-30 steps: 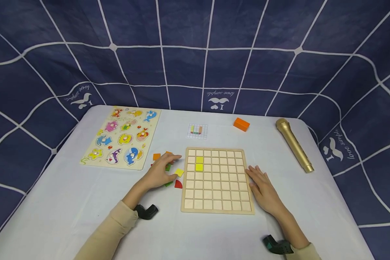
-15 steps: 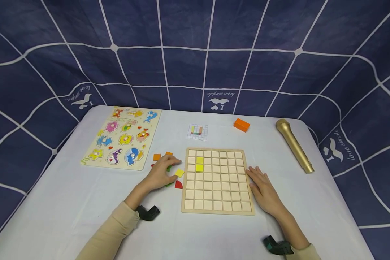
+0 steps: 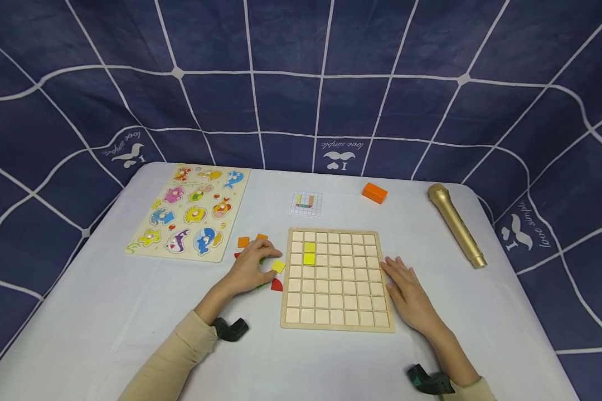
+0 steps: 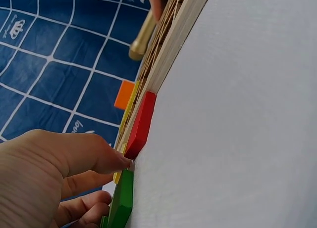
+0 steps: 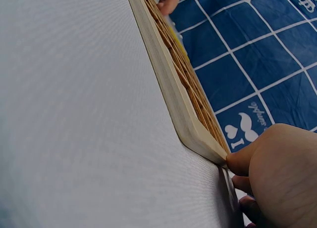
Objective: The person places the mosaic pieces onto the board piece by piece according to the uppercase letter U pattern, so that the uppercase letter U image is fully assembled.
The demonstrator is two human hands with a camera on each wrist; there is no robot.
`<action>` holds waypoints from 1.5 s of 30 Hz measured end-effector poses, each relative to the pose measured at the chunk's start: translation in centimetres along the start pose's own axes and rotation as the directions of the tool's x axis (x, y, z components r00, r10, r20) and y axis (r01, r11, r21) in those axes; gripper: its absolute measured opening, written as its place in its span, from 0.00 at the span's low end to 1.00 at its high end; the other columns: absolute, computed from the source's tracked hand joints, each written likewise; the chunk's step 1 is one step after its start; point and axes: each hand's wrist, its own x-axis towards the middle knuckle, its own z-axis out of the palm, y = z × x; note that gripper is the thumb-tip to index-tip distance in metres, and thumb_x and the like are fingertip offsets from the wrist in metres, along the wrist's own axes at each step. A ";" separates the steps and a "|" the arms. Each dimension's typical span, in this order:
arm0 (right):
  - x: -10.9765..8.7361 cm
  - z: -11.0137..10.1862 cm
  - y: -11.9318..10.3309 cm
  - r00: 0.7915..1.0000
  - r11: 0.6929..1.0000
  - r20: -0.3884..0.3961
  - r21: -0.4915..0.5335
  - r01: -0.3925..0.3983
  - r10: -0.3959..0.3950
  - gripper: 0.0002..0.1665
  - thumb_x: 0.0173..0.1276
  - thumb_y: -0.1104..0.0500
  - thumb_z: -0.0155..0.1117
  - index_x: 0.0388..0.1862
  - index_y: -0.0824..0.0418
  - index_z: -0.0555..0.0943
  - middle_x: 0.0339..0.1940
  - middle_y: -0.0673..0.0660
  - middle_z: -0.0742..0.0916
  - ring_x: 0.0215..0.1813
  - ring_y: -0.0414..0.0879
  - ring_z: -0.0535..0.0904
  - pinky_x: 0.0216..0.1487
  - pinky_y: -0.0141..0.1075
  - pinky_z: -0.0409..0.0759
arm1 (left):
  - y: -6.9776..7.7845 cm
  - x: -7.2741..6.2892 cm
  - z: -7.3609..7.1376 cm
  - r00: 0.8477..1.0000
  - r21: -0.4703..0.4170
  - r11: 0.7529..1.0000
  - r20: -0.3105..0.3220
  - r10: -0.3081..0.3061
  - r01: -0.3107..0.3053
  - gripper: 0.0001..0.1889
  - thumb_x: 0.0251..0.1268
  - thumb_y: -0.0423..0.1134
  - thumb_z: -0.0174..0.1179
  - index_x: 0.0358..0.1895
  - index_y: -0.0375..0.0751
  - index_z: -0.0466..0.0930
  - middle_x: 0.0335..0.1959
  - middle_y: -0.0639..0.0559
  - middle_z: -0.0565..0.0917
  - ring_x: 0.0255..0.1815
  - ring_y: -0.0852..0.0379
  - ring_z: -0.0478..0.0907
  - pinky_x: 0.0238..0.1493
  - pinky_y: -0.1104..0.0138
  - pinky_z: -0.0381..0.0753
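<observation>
My left hand (image 3: 248,268) is left of the wooden grid board (image 3: 336,318), its thumb tip beside a loose yellow square tile (image 3: 278,266) and its index fingertip a little above it. The tile lies on the table close to the board's left edge. A red quarter-round tile (image 3: 277,285) and a green tile (image 4: 123,201) lie by the thumb; other green pieces are partly hidden under the hand. Two yellow squares (image 3: 309,258) sit one above the other in the board's second column. With its fingers extended, my right hand (image 3: 410,295) rests against the board's right edge.
Two orange tiles (image 3: 243,242) lie beyond my left hand. An animal peg puzzle (image 3: 215,192) lies at the back left. Behind the board is a small pattern card (image 3: 306,204). An orange block (image 3: 374,193) and a gold microphone (image 3: 456,225) are at the back right.
My left index finger has come down nearer the loose yellow tile, while the thumb stays beside it. The right hand and the board have stayed in place.
</observation>
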 end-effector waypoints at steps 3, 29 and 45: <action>0.0 0.0 0.0 1.000 1.000 -0.002 0.001 0.002 -0.002 0.26 0.66 0.68 0.53 0.65 0.65 0.67 0.68 0.64 0.66 0.71 0.61 0.51 0.66 0.57 0.42 | 0.0 0.0 0.1 1.000 0.005 1.000 -0.003 0.007 -0.007 0.18 0.43 0.33 0.69 0.43 0.44 0.83 0.44 0.54 0.71 0.49 0.53 0.65 0.51 0.57 0.65; 0.0 -0.1 0.0 1.000 1.000 0.000 0.006 0.011 -0.011 0.27 0.66 0.68 0.53 0.65 0.65 0.67 0.67 0.64 0.66 0.71 0.61 0.51 0.66 0.58 0.43 | 0.4 0.4 0.0 0.999 0.084 0.996 -0.035 0.005 -0.002 0.12 0.47 0.38 0.67 0.38 0.44 0.81 0.39 0.56 0.77 0.43 0.57 0.70 0.47 0.61 0.69; 0.0 -0.2 -0.1 1.000 1.000 0.005 0.017 0.017 -0.017 0.27 0.66 0.68 0.54 0.65 0.65 0.67 0.68 0.64 0.66 0.71 0.62 0.51 0.65 0.58 0.43 | 3.7 1.6 1.0 0.994 0.044 0.993 -0.022 0.108 -0.107 0.12 0.45 0.39 0.69 0.36 0.46 0.81 0.30 0.59 0.77 0.35 0.58 0.69 0.37 0.66 0.69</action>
